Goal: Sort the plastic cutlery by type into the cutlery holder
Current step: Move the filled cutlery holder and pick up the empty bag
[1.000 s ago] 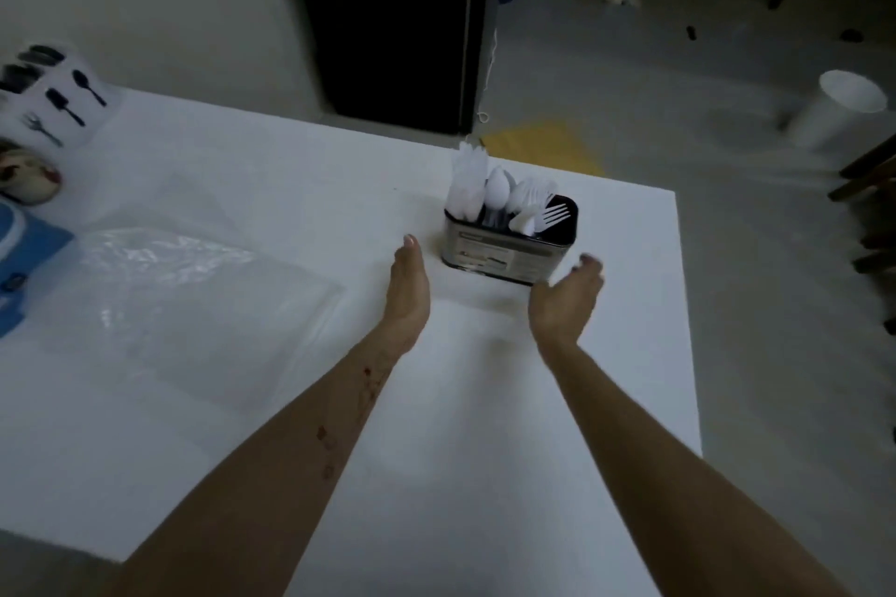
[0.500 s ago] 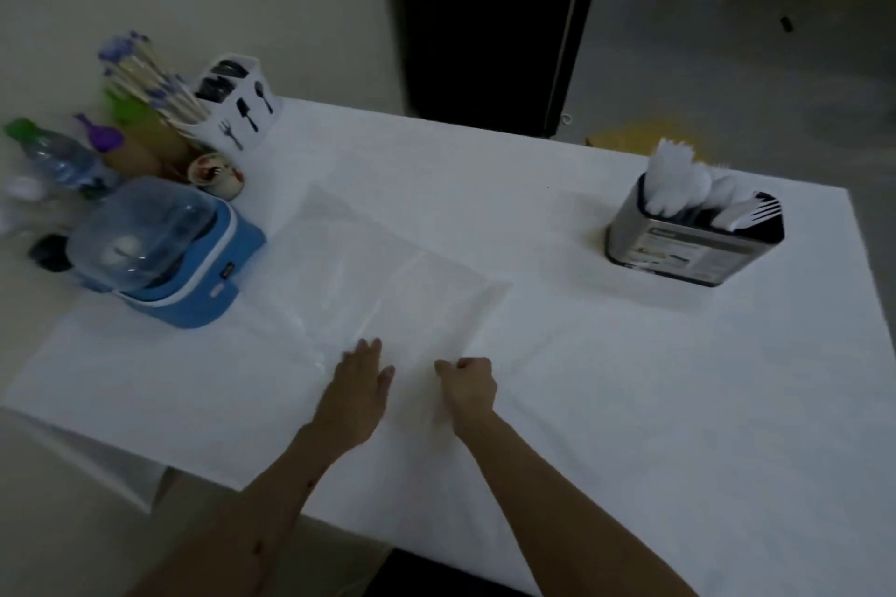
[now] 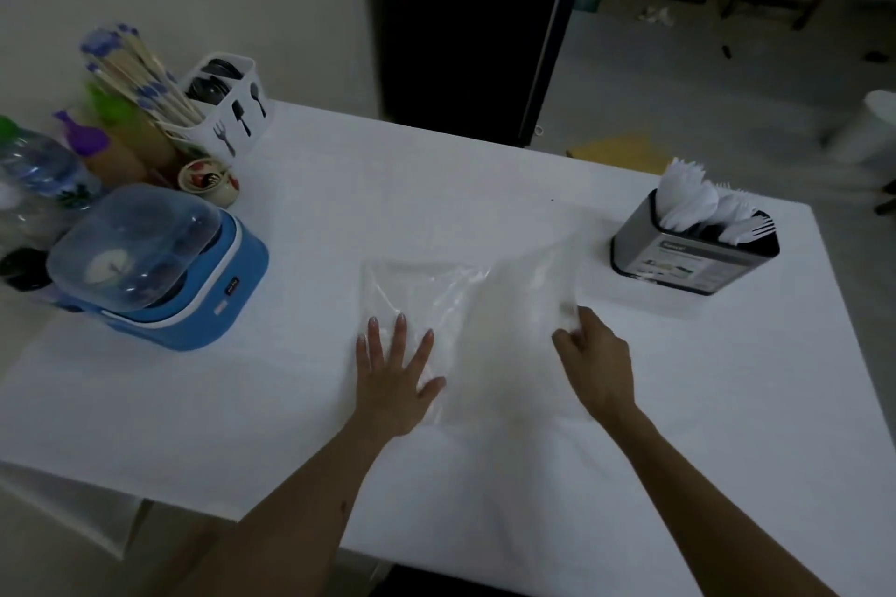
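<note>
Left hand (image 3: 393,381), fingers spread, presses clear plastic bag (image 3: 460,305) flat at centre; right hand (image 3: 597,361) fingers pinch its edge; cutlery holder (image 3: 688,257) at right.

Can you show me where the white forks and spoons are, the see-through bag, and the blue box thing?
white cutlery (image 3: 688,204), head view, on the spoon bowls standing in the holder.
clear plastic bag (image 3: 436,291), head view, on its flat middle.
blue container (image 3: 194,305), head view, on its blue side wall.
</note>
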Tool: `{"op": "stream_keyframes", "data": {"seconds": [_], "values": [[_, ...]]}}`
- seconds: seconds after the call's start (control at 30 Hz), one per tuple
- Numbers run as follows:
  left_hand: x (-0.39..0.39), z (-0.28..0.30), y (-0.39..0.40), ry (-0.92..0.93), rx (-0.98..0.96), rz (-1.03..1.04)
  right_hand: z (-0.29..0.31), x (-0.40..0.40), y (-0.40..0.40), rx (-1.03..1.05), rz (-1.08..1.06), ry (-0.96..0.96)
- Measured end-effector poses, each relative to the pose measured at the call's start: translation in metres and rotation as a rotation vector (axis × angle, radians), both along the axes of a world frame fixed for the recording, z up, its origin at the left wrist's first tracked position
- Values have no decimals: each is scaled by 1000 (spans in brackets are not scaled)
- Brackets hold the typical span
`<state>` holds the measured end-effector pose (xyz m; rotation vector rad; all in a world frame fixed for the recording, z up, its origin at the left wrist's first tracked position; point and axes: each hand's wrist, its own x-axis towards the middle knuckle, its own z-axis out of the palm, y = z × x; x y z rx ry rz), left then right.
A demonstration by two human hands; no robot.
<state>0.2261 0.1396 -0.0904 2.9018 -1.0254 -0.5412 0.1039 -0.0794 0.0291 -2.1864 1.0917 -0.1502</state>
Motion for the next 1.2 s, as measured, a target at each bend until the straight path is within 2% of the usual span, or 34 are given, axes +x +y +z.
{"op": "stream_keyframes", "data": {"seconds": [0.03,0.1,0.17,0.23,0.3,0.37,0.4,0.47,0.53,0.6,0.7,0.83,1.03,1.13,1.2], "values": [[3,6,-2,40,-15,-8,8,11,12,35,18,-52],[10,18,-1,107,-242,58,11,39,41,87,135,-69],[15,32,6,207,-707,396,0,66,73,41,294,27],[22,46,14,291,-916,780,-16,83,100,68,422,131],[29,57,18,267,-894,968,-37,87,115,58,624,218],[35,63,20,321,-743,959,-54,83,117,-24,734,142],[36,63,21,386,-678,915,-57,82,116,-25,667,45],[33,62,20,475,-565,773,-57,81,110,82,319,-104],[27,65,17,556,-554,657,-58,81,96,228,-14,-83],[19,68,10,646,-592,553,-60,77,76,448,-182,-72],[2,79,-13,671,-573,311,-55,53,38,643,-278,-130],[-44,111,-77,786,-587,33,-43,-2,-15,637,-298,-141],[-127,159,-209,951,-600,-296,-5,-142,-128,725,-611,-476],[-180,174,-281,914,-525,-565,15,-225,-190,700,-661,-558],[-220,176,-334,784,-509,-694,23,-275,-232,621,-735,-590]]}}
